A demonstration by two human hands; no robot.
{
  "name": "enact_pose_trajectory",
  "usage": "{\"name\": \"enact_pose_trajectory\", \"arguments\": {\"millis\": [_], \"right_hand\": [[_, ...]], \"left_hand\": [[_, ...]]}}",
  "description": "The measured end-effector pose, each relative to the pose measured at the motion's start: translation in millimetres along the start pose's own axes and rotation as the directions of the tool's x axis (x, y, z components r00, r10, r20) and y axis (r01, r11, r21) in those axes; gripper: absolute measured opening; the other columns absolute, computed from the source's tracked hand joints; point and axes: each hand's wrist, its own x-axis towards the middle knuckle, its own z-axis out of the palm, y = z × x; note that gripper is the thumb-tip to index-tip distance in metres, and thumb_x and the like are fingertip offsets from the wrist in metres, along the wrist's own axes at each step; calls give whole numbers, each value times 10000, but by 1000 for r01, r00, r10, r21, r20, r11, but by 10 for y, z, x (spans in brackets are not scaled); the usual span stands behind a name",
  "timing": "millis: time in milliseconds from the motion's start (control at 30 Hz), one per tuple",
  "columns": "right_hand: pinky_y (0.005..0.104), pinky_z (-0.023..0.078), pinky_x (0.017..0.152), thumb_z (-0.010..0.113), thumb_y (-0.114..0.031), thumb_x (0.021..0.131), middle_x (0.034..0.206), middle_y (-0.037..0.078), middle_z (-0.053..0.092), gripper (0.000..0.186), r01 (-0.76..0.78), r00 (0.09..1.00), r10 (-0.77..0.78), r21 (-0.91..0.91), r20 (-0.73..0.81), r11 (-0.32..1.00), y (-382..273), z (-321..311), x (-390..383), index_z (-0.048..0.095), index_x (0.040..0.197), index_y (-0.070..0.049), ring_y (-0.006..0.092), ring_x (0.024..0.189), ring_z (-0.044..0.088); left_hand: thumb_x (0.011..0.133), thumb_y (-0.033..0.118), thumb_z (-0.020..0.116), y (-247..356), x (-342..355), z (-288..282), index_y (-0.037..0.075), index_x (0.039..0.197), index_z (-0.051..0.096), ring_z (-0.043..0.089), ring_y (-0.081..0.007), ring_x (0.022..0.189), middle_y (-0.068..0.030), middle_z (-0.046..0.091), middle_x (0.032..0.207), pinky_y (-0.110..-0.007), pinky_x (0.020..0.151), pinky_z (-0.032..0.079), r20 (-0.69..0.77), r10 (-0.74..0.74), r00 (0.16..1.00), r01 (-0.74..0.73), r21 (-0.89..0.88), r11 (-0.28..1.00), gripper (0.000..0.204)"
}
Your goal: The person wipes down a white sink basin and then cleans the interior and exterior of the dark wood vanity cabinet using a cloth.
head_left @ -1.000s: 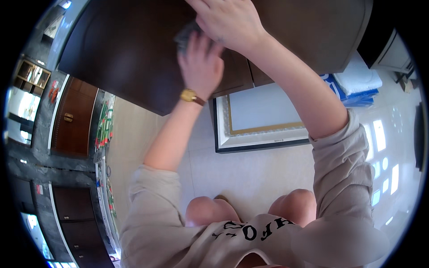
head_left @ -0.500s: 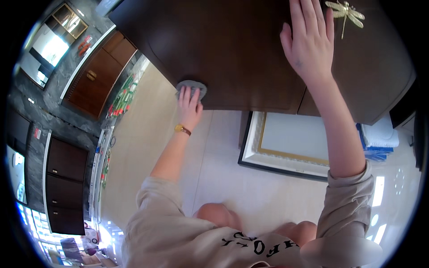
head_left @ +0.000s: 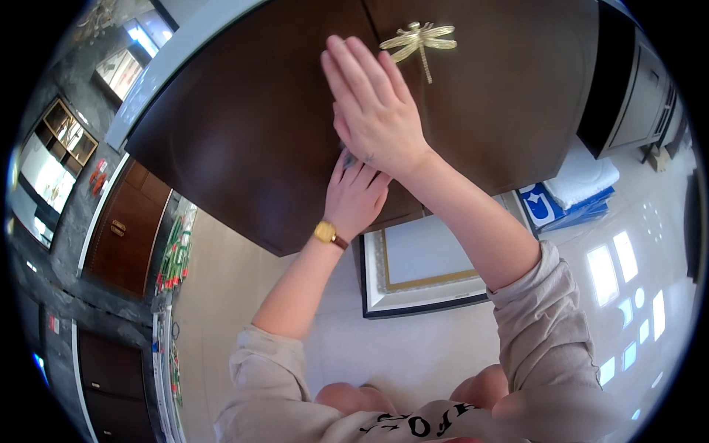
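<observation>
My left hand [head_left: 356, 193], with a gold watch on its wrist, reaches up to the dark brown cabinet [head_left: 229, 140]. Its fingers are on a grey cloth [head_left: 348, 159] against the door; most of the cloth is hidden behind my right wrist. Higher up, my right hand [head_left: 378, 122] lies flat with its fingers stretched out, holding nothing. Whether its palm touches the door or hovers just off it, I cannot tell. Right beside its fingertips is a gold dragonfly-shaped handle [head_left: 422, 43], near the gap between the two doors.
A white and gold picture frame [head_left: 421, 299] rests on the floor under the cabinet. To its right lie blue packages [head_left: 565, 210] with a folded white towel [head_left: 583, 181] on top. Along the left wall stand brown cabinets [head_left: 125, 221] and a row of green and red items [head_left: 173, 255].
My left hand has slid the cloth up and right from the cabinet's lower left corner to below my right hand. The view has swung right, bringing the dragonfly handle toward the middle.
</observation>
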Motion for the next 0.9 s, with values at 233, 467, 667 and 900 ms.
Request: {"name": "enact_pose_trajectory", "arguments": {"millis": [233,467,667,900], "right_hand": [[412,299,1114,622,-201,793,1462,54,388,609,75,996,-85,201,41,977,285,-209,34,462,1364,-61,212,1334,383],[443,292,1126,568,-265,855,1324,108,536,433,64,987,-119,425,104,903,473,-537,244,595,1188,11,246,1259,475],[424,394,1051,624,-154,829,1234,131,577,354,101,989,-34,479,-147,872,691,-736,187,572,1155,-25,271,1163,539],[401,449,969,644,-4,750,1257,101,498,519,-71,978,175,614,-112,786,733,-670,-450,523,1247,-93,305,1163,507]], "left_hand": [[891,224,567,170,1128,-248,131,1310,522,439,-265,1282,-109,484,1369,-448,1061,364,150,174,973,-156,-119,981,431],[887,226,568,-51,1698,-858,122,1252,552,454,-250,1273,-91,530,1311,-425,1082,362,504,139,852,-191,52,980,380],[861,203,584,-258,1840,-1265,114,1125,588,487,-224,1237,-58,581,1217,-397,1078,383,474,462,750,-554,68,830,279],[787,138,630,-315,1929,-1095,116,916,611,548,-189,1120,-6,601,1100,-362,1023,447,176,824,538,-843,124,524,132]]}}
